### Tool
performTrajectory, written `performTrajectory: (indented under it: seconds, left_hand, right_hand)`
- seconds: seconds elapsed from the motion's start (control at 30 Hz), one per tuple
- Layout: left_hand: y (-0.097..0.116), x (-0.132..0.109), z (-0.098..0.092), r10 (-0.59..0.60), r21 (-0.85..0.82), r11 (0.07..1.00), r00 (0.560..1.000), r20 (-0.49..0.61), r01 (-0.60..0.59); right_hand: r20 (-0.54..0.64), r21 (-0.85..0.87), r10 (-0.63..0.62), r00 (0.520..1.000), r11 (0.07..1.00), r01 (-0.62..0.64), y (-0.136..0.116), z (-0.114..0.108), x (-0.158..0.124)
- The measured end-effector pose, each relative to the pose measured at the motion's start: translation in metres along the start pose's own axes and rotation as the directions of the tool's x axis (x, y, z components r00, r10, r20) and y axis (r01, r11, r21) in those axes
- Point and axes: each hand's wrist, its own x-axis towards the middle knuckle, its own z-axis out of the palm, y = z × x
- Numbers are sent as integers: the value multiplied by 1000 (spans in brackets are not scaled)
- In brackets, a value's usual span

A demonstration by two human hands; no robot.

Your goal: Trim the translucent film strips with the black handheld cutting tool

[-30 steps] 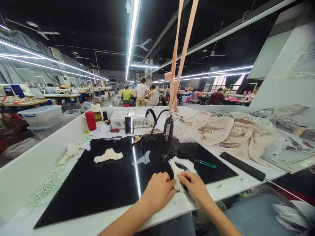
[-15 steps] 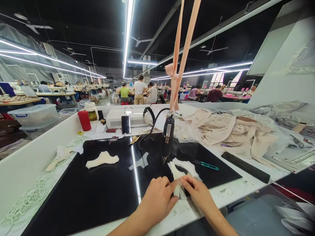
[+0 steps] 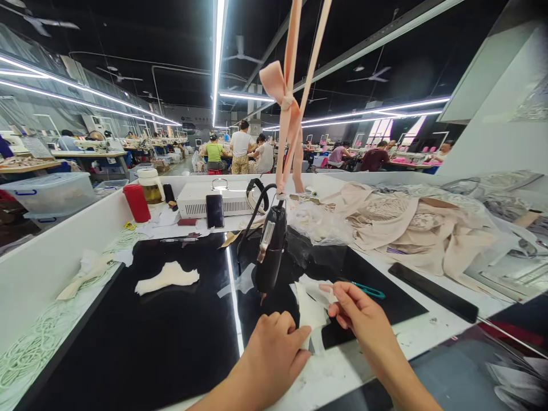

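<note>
Glossy black board (image 3: 171, 337) on a white bench (image 3: 309, 378). Right of the hanging black tool (image 3: 272, 251) and nearer the wearer, the cream cloth piece (image 3: 309, 309) lies lengthwise front to back. Left hand (image 3: 273, 349), nearer it, curled, holds its end farther from the tool; right hand (image 3: 363, 317), fingertips together, meets the white sheet (image 3: 315, 291); grip unclear.
</note>
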Motion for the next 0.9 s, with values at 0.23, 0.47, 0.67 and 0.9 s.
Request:
performTrajectory:
  seconds: [0.23,0.47,0.67,0.9]
  left_hand:
    - [-1,4,1,-1,7,1000,998,57,1]
    - [-12,2,6,-39,-236,971,999,15,42]
    - [-32,-7,-21,-232,-903,329,950,208,278]
    - [-50,-36,-56,-287,-914,-31,873,395,404]
  right_hand:
    - [-156,90,-184,970,976,200,-41,-1,13]
    - [12,138,-343,939,931,338,-36,0,-23]
    - [267,270,-196,944,955,122,-28,31,-54]
    - [427,260,-37,903,962,-83,-33,76,-70]
